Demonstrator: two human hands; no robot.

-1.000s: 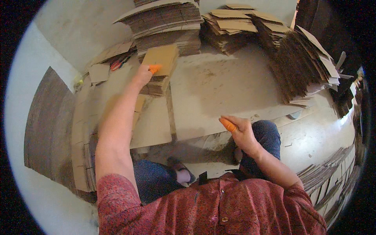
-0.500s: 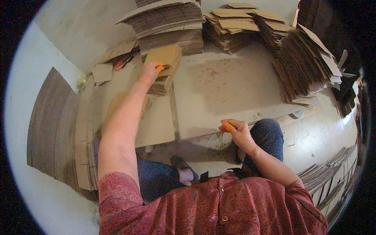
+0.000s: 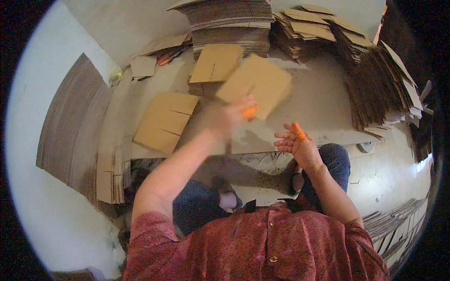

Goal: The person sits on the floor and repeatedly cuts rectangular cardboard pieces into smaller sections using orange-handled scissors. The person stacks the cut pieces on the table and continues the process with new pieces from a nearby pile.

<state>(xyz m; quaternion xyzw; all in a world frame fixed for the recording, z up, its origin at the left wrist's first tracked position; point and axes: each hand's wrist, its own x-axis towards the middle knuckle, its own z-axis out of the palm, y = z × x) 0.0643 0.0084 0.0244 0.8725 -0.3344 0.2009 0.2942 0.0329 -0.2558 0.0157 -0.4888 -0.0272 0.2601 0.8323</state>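
The left hand (image 3: 225,119), blurred, grips one cardboard sheet (image 3: 255,84) above the table (image 3: 323,107), just left of the right hand (image 3: 296,143), which waits open and empty. One slotted sheet (image 3: 165,121) lies flat; tall stacks (image 3: 234,21) behind suggest most work is left.

Pale wall (image 3: 117,28), dusty concrete floor (image 3: 389,182), cardboard stacks (image 3: 375,79) all around.
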